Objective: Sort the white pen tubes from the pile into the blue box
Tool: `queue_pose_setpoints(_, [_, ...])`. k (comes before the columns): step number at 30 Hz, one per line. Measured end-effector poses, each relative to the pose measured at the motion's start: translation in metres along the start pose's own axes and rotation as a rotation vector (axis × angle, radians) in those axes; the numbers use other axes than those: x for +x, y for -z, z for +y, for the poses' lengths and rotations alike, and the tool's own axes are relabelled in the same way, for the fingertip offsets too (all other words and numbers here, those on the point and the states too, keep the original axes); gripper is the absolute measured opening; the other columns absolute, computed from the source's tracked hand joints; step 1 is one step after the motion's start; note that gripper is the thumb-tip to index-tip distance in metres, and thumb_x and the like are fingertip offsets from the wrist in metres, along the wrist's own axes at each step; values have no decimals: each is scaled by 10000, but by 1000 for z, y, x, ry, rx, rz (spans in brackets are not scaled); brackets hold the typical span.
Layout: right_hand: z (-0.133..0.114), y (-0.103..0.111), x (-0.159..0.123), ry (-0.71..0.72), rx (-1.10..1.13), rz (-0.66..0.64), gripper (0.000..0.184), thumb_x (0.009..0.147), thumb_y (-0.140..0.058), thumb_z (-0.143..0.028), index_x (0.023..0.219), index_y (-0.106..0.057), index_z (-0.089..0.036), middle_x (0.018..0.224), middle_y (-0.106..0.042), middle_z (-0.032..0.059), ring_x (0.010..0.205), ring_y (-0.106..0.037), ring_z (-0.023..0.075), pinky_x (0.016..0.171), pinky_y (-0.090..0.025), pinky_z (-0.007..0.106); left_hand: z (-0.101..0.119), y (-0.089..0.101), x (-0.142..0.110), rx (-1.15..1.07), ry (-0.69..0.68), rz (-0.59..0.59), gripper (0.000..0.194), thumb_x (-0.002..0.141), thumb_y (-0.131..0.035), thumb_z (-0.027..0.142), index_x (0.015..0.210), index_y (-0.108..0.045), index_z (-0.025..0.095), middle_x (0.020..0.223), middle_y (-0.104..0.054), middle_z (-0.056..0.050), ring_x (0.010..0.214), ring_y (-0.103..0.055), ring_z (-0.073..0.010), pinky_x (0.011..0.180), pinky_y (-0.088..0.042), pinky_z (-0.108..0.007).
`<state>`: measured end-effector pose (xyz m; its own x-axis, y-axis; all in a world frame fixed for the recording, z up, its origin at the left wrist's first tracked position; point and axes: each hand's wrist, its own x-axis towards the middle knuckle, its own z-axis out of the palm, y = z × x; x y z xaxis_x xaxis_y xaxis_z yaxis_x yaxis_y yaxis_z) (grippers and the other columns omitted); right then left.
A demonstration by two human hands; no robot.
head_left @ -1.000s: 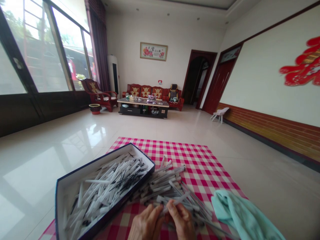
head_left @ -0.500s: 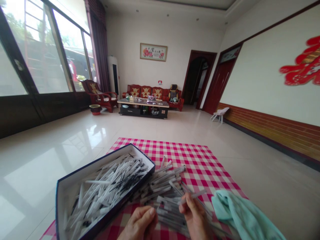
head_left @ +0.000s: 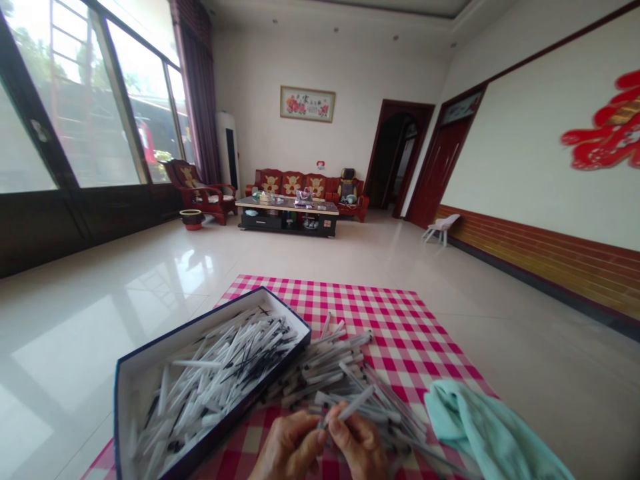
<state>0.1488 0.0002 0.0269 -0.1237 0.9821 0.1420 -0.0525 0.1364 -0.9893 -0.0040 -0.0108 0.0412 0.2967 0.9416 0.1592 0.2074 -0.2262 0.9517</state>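
My right hand (head_left: 357, 443) pinches a frosted, translucent pen barrel (head_left: 358, 403) that slants up to the right. Close against it, my left hand (head_left: 290, 443) is closed, thumb and fingertips meeting at the barrel's lower end; whatever small piece they grip is hidden. Under and beyond both hands, a loose pile of similar pen barrels (head_left: 330, 360), many with dark ends, lies on the pink-and-white checked cloth (head_left: 395, 313). To the left is a blue-edged box (head_left: 210, 310) with white inner walls, holding many whitish barrels and thin black pieces (head_left: 235, 353).
A mint-green cloth (head_left: 480, 420) lies bunched at the right edge of the checked cloth. Across the tiled floor (head_left: 300, 257) stand a low coffee table (head_left: 287, 217), a red wooden sofa (head_left: 293, 183), an armchair (head_left: 200, 193), a pot (head_left: 191, 220) and a small stool (head_left: 440, 228).
My right hand has moved left and down, bringing the pen barrel to my left hand. The hands were apart before and now meet. The box and pile look unchanged.
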Motion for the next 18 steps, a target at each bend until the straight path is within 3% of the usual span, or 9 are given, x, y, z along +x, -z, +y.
queue_pose_setpoints(4, [10,-2,-1,-33,-2,77,281,718,-664,-501,821,-721,-246,729,-676,40,675,-589,227,621,-475,307,-1,-2,-2,441,-227,125,237,913,-429,311,856,-632,203,745,-640,-33,660,-618,-143,624,-458,-198])
queue_pose_setpoints(8, [15,-4,-2,-21,37,133,387,741,-608,-550,920,-712,-224,585,-621,13,532,-542,181,539,-451,285,3,20,-2,746,-288,320,215,928,-388,264,904,-595,210,747,-622,-31,666,-630,-145,612,-482,-204])
queue_pose_setpoints(12, [16,0,-1,-16,69,172,396,770,-573,-553,875,-697,-192,497,-521,-21,469,-476,145,494,-388,262,9,74,-4,944,-143,541,235,935,-357,291,931,-578,211,856,-632,-38,720,-642,-158,644,-485,-248])
queue_pose_setpoints(15, [17,3,0,2,72,202,363,779,-577,-525,866,-687,-190,491,-505,-31,467,-470,139,503,-381,258,9,114,-10,1096,127,631,242,913,-380,325,926,-591,205,992,-634,-59,786,-654,-197,631,-480,-280])
queue_pose_setpoints(18, [17,5,1,7,81,228,339,785,-578,-502,868,-681,-190,484,-495,-39,463,-461,136,508,-381,257,6,138,-16,1153,415,652,327,922,-337,361,962,-614,192,1071,-626,-74,833,-657,-235,653,-483,-316])
